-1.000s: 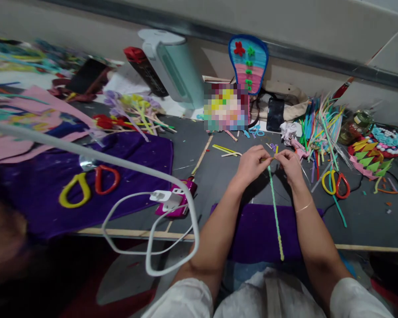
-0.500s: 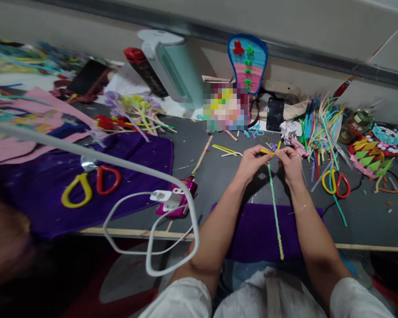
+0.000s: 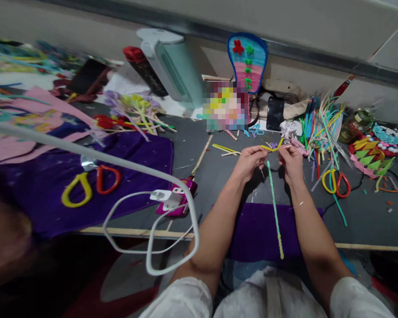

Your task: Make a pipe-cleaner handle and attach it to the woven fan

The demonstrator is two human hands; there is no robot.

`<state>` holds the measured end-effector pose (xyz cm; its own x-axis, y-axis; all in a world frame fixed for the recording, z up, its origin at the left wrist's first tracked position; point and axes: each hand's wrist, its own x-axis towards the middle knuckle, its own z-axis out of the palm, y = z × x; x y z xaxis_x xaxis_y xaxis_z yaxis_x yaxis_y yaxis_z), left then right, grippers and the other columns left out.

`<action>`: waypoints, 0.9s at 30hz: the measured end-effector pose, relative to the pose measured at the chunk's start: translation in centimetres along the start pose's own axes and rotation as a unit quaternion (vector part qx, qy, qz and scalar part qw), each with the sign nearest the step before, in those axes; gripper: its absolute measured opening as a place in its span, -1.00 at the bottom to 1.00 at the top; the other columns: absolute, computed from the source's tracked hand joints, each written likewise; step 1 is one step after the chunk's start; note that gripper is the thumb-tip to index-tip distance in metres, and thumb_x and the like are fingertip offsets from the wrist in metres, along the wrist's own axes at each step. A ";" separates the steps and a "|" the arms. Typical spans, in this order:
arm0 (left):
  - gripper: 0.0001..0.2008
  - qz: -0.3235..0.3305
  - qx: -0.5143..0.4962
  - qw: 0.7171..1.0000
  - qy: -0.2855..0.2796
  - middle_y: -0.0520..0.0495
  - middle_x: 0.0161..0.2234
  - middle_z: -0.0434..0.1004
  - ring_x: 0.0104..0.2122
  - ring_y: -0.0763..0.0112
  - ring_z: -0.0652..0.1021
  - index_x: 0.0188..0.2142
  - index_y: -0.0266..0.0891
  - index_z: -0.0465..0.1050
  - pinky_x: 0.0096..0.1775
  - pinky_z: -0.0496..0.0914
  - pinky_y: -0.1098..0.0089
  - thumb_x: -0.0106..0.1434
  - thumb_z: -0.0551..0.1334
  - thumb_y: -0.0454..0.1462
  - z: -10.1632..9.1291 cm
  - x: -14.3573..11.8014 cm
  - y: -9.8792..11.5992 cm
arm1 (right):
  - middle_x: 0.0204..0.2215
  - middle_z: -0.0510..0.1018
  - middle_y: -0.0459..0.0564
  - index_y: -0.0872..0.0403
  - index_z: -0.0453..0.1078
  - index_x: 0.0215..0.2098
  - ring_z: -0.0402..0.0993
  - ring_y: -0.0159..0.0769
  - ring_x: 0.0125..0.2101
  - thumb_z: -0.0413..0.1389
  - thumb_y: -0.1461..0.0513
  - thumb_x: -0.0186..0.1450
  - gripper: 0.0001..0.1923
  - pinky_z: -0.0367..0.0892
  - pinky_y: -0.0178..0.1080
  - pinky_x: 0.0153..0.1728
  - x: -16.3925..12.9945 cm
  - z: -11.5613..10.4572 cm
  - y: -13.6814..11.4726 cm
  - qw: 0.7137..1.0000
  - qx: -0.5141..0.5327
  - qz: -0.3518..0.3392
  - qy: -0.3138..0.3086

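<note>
My left hand [image 3: 252,160] and my right hand [image 3: 291,161] are raised over the middle of the dark table, fingertips pinched. Between them is a short yellow pipe cleaner [image 3: 269,149], bent into a shallow V, its left part in my left fingers. The right part stands up at my right fingertips. A thin thread or wire hangs below my left fingers. Below my hands lies a long twisted green-and-yellow pipe cleaner [image 3: 275,210], reaching over a folded purple cloth [image 3: 255,236] at the table edge. Yellow and cream pieces [image 3: 223,149] lie left of my left hand.
Scissors [image 3: 336,183] lie to the right near a pile of coloured pipe cleaners [image 3: 321,126]. Other scissors [image 3: 91,183] rest on purple cloth at left. A white cable [image 3: 189,207] hangs in front. A pale green jug [image 3: 175,70] stands behind. Someone's blurred head is at far left.
My hands have moved slightly apart, and more of the bent yellow pipe cleaner shows between them. The long green-and-yellow one stays in place.
</note>
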<state>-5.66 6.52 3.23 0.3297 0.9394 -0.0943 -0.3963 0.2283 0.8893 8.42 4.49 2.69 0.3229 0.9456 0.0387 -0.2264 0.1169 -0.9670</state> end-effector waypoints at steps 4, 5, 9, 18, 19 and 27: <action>-0.76 -0.017 -0.023 0.999 0.021 0.13 -0.64 0.25 -0.66 0.65 0.25 -0.44 -0.34 0.46 -0.69 0.13 0.58 -0.10 0.40 -0.26 -0.1 0.0 0.2 | -0.51 0.43 -0.17 0.06 0.39 -0.37 0.24 -0.53 -0.61 0.25 0.02 0.08 -0.69 0.15 -0.43 -0.65 0.2 -0.3 0.1 1.000 0.004 -0.011 0.027; -0.75 -0.020 -0.024 0.999 0.022 0.13 -0.64 0.25 -0.67 0.65 0.25 -0.43 -0.35 0.46 -0.69 0.13 0.59 -0.11 0.41 -0.26 -0.2 0.0 0.2 | -0.51 0.44 -0.17 0.06 0.40 -0.36 0.24 -0.53 -0.61 0.25 0.03 0.08 -0.70 0.16 -0.43 -0.64 0.2 -0.3 0.1 0.999 0.001 -0.020 0.034; -0.73 -0.026 -0.023 0.999 0.018 0.12 -0.62 0.29 -0.67 0.65 0.27 -0.43 -0.35 0.47 -0.71 0.15 0.59 -0.12 0.42 -0.26 -0.3 0.1 0.2 | -0.49 0.46 -0.16 0.06 0.41 -0.36 0.28 -0.50 -0.58 0.26 0.06 0.07 -0.72 0.20 -0.43 -0.63 0.2 -0.4 0.0 0.998 -0.002 -0.049 0.049; -0.67 -0.021 0.007 1.000 0.009 0.07 -0.56 0.38 -0.64 0.60 0.38 -0.46 -0.35 0.45 -0.63 0.37 0.52 -0.17 0.47 -0.21 -0.5 0.3 -0.1 | -0.51 0.49 -0.15 0.07 0.42 -0.42 0.35 -0.48 -0.54 0.25 0.08 0.08 -0.77 0.24 -0.44 -0.62 0.1 -0.4 -0.1 0.997 -0.003 -0.047 0.066; -0.66 -0.021 0.009 1.000 0.007 0.07 -0.56 0.38 -0.64 0.60 0.39 -0.46 -0.35 0.46 -0.62 0.38 0.51 -0.17 0.47 -0.20 -0.5 0.3 -0.1 | -0.51 0.50 -0.15 0.07 0.42 -0.43 0.35 -0.49 -0.55 0.25 0.08 0.08 -0.77 0.25 -0.44 -0.62 0.1 -0.4 -0.1 0.997 0.000 -0.046 0.065; -0.65 -0.024 0.005 1.000 0.001 0.06 -0.55 0.41 -0.63 0.58 0.42 -0.44 -0.36 0.47 -0.59 0.43 0.48 -0.17 0.49 -0.21 -0.9 0.3 -0.3 | -0.54 0.50 -0.15 0.08 0.43 -0.44 0.36 -0.48 -0.56 0.27 0.09 0.06 -0.77 0.26 -0.43 -0.63 0.2 -0.4 -0.1 0.997 0.010 -0.035 0.068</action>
<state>-6.17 6.98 2.55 0.3462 0.9281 -0.1372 -0.3712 0.2698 0.8885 8.90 4.54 2.69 0.4598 0.8852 0.0710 -0.2170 0.1896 -0.9576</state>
